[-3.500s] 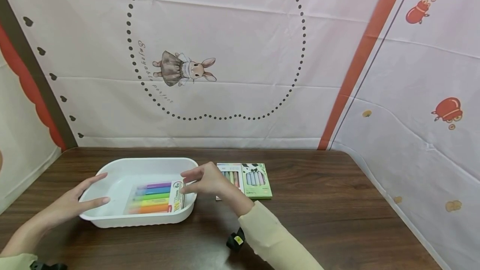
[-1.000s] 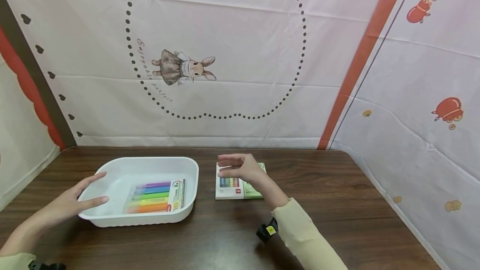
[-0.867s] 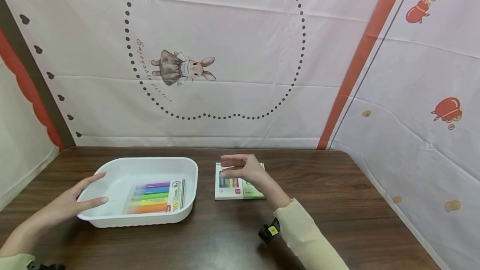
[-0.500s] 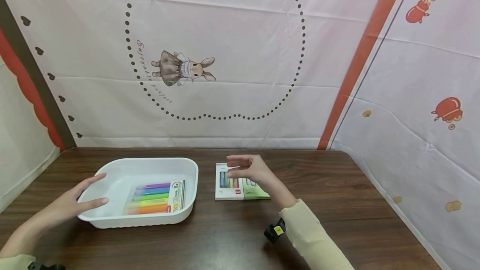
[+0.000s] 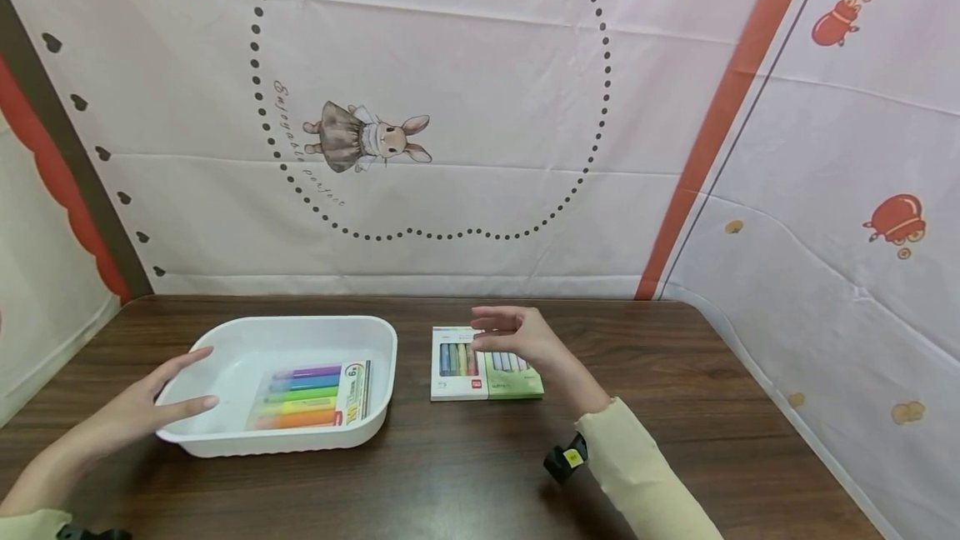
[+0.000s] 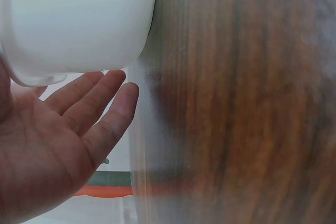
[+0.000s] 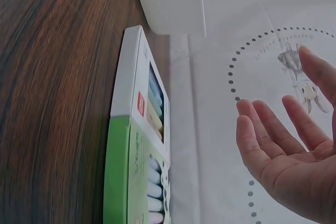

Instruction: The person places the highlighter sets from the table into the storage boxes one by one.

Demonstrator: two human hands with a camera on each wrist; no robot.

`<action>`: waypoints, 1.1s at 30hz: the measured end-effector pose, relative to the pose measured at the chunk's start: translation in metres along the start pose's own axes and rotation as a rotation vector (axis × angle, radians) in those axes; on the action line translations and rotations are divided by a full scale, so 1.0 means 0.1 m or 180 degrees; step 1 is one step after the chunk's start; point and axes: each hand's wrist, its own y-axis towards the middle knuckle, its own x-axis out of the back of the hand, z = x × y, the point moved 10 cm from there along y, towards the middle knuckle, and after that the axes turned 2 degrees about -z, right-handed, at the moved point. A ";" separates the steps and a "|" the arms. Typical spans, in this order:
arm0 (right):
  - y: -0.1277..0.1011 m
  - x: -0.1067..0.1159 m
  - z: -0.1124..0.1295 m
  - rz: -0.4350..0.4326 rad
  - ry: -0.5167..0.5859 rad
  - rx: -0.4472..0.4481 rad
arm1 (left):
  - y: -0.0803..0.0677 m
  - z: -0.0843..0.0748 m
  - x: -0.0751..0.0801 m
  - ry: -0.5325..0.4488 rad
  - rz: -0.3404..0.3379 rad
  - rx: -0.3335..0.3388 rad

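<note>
My left hand (image 5: 142, 402) rests at the left end of a white plastic tray (image 5: 225, 443). Thumb and index finger reach over the rim, while the other fingers stretch along the outside in the left wrist view. Inside the tray lies a clear pack of markers (image 5: 311, 396) in rainbow colours. Above two flat boxes, my right hand (image 5: 528, 338) hovers with relaxed fingers and holds nothing. One is a white box (image 5: 459, 390) with coloured sticks in its window; beside it, touching, is a green box (image 5: 517, 388) with pastel sticks. The right hand partly hides both.
The dark wooden table (image 5: 450, 473) carries everything. A white printed cloth (image 5: 480, 107) hangs behind its back edge and at both sides. Both boxes lie to the right of the tray, with a strip of table between.
My right hand has moved right, from the tray's right end and the marker pack to above the two boxes. The left hand, tray and pack have stayed in place.
</note>
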 end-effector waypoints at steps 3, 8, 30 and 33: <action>-0.02 0.04 -0.02 0.0008 0.0018 -0.0007 | -0.01 -0.01 0.00 -0.0001 0.0008 -0.0012; -0.04 0.12 -0.05 -0.0017 -0.0015 -0.0018 | 0.00 0.01 0.00 -0.0016 0.0042 0.0019; -0.13 0.44 -0.16 -0.0273 -0.0111 -0.0135 | 0.01 0.03 -0.01 -0.0011 0.0135 0.0197; -0.14 0.48 -0.17 -0.0285 -0.0157 -0.0139 | 0.01 0.04 -0.01 -0.0018 0.0141 0.0212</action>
